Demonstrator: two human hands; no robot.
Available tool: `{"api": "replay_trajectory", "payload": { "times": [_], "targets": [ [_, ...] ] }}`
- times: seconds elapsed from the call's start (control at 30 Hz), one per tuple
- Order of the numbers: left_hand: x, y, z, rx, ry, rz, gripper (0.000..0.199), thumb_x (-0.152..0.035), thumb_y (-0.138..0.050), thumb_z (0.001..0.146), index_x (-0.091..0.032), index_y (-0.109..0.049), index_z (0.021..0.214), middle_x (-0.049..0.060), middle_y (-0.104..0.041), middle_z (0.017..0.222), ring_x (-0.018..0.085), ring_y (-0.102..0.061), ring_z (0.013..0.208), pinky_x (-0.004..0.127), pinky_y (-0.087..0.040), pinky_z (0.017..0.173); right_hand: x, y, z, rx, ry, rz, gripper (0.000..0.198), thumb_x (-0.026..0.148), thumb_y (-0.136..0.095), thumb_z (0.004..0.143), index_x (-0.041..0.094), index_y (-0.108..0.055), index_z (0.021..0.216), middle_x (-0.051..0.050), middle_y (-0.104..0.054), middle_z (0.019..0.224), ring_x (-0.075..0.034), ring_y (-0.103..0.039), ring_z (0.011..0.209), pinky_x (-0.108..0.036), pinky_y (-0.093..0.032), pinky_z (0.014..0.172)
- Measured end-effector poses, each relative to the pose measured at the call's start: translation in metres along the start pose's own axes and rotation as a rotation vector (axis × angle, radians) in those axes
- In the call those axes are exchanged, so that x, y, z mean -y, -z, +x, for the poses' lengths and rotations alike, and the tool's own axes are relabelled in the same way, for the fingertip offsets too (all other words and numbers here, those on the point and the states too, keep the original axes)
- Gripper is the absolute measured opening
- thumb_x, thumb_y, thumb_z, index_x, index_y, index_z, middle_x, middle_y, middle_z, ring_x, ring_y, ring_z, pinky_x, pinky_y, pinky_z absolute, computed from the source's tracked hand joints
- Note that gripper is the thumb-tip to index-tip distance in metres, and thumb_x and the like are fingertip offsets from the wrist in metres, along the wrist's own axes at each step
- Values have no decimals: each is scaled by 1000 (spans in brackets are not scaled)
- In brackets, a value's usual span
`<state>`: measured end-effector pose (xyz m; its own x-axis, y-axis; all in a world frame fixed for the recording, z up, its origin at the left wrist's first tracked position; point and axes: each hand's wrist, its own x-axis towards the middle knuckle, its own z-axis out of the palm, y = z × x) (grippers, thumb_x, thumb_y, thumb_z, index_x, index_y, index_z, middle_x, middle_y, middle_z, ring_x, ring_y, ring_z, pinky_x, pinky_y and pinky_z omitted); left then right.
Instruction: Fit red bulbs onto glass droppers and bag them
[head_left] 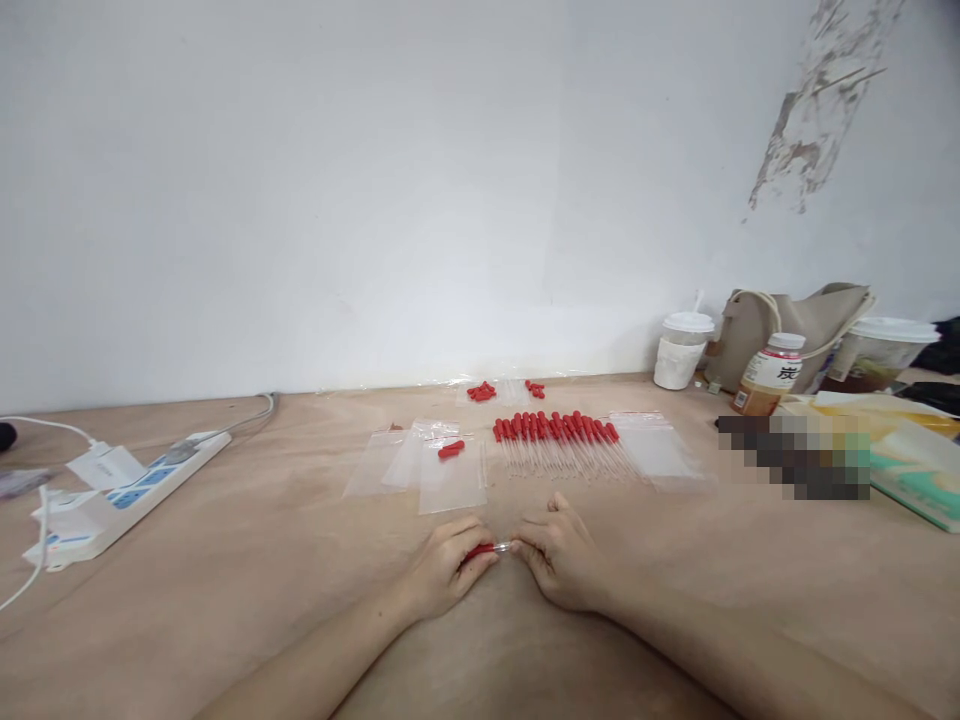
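Observation:
My left hand point(446, 568) is closed round a red rubber dropper bulb point(479, 550), which shows between thumb and fingers. From the bulb's right end a clear glass dropper tube point(502, 547) runs to my right hand point(562, 558), whose fingers pinch it. How deep the tube sits in the bulb is hidden. Beyond my hands, several glass droppers with red bulbs point(555, 428) lie side by side in a row, bulbs toward the wall. Loose red bulbs point(451, 450) rest on a clear zip bag point(452, 490) left of the row.
More red bulbs point(481, 391) lie on plastic near the wall. Another stack of clear bags point(660, 450) is right of the row. A power strip point(142, 495) with cables lies left. At right stand a lidded cup point(681, 352), a bottle point(771, 375) and a grey bag point(806, 312).

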<state>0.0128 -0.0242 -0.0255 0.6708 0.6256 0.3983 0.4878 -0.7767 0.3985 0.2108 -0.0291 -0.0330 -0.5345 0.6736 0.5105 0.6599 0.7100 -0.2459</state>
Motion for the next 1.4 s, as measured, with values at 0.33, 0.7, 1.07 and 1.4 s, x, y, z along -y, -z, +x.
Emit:
{"api": "replay_trajectory", "payload": {
  "times": [0.33,0.7,1.07,1.4],
  "targets": [
    [4,2,4,-20,-55,67,20,-24,-39,88,-16,-58,86,5,-57,76,16,-51,72,26,-41,66,3,-3,3,86,-75,56,27,21,-35,86,17,-52,65,2,-57,62,-9,-45,58,-25,-24,66],
    [27,21,-8,-306,271,104,37,-29,-51,80,-23,-44,116,7,-48,112,21,-47,101,33,-43,81,3,30,27,113,-287,-159,30,24,-38,80,17,-59,61,-2,-61,61,-12,-49,55,-26,-27,61],
    [45,16,-10,-228,345,211,18,-29,-50,79,-20,-58,93,7,-50,105,23,-46,104,38,-39,88,-57,-10,113,-66,-781,-246,26,31,-41,76,17,-62,70,-7,-65,76,-19,-57,74,-38,-23,81],
    [37,11,-9,-115,320,215,30,-32,-41,85,-20,-56,109,8,-50,118,23,-44,110,40,-36,93,-55,-14,105,-8,-758,-306,29,33,-39,78,14,-61,82,-11,-65,81,-22,-58,78,-40,-20,81]
  ]
}}
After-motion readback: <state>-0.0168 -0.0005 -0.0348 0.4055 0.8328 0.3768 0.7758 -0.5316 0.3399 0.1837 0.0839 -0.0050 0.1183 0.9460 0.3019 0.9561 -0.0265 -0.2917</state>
